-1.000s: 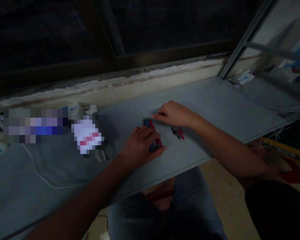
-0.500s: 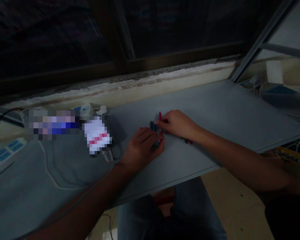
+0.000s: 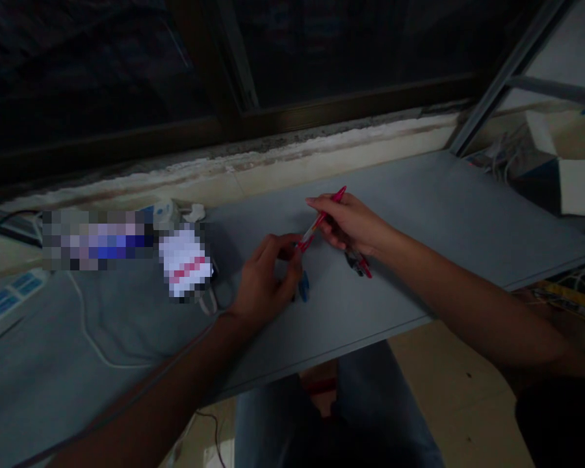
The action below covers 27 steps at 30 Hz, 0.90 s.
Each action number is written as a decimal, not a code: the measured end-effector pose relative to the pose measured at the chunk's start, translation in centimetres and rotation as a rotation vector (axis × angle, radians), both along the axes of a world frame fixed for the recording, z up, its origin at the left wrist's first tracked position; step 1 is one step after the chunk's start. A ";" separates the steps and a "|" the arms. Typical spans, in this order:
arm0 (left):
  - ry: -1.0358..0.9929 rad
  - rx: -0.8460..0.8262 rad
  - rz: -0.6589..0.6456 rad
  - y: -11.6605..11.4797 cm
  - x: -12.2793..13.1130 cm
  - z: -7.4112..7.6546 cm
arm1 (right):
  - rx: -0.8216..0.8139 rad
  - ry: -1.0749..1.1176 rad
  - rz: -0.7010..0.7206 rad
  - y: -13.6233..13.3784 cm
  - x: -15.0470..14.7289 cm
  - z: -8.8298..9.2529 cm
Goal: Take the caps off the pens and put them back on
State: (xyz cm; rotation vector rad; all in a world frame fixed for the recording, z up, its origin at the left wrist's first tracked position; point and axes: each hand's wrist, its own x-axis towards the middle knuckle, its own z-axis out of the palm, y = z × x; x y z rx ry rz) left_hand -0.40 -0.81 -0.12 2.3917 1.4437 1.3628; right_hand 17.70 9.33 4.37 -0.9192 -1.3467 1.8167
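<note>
A red pen (image 3: 318,223) with a clear barrel slants between my two hands, raised off the table. Its upper part lies in the grip of my right hand (image 3: 351,222), between thumb and fingers. My left hand (image 3: 269,270) pinches the pen's lower red end with thumb and forefinger. Under the left fingers lies a blue pen (image 3: 303,287), partly hidden by them. Below my right wrist rest other pens, one dark (image 3: 355,262) and one red (image 3: 365,265), partly covered by the hand.
The grey table (image 3: 409,201) runs along a window ledge. To the left stand a blurred white box (image 3: 185,260) with a red stripe, a looping white cable (image 3: 95,338) and a power strip (image 3: 14,299). An open carton (image 3: 582,185) sits beyond the right end.
My right hand has lifted the red pen and tilted it, top toward the right. My left hand has shifted slightly left and now pinches its lower end. More of the pens on the table shows.
</note>
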 end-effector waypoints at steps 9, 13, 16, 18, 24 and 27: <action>0.004 -0.060 0.114 0.5 -0.4 -0.5 | -0.016 -0.005 0.131 0.0 -0.6 -1.2; -0.068 -0.075 0.128 0.3 -0.5 -0.4 | 0.183 -0.006 0.239 0.1 -0.3 -1.4; -0.132 -0.191 0.102 0.1 -0.3 -0.2 | 0.333 -0.082 0.272 0.0 0.1 -0.8; -0.201 -0.286 0.071 0.0 0.0 -0.2 | 0.418 -0.141 0.277 0.0 0.4 -0.3; -0.398 -0.464 -0.021 0.2 0.4 -0.5 | 0.625 -0.195 0.397 0.4 1.5 -0.3; -0.457 -0.563 -0.053 0.5 0.3 -0.4 | 0.690 -0.153 0.474 0.8 1.9 -0.4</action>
